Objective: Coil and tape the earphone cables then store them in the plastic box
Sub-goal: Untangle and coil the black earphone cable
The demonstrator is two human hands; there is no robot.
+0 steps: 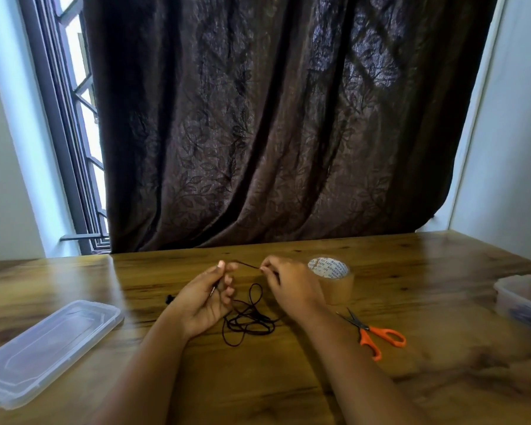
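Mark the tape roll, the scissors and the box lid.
tape roll point(337, 289): head view, brown outer side.
scissors point(365, 334): head view, orange handle base.
box lid point(49, 351): head view, clear flat top.

The table is wood with a smooth, glossy varnish and visible grain; the curtain is dark brown cloth with a woven leaf pattern and a faint sheen. The lid and the plastic box are smooth, translucent plastic, and the tape roll is glossy brown film topped with white printed paper. The scissors combine 2 glossy orange plastic handles with dark metal blades, while the earphone cable has a thin, matt black sheath and its plug a bright metal tip.
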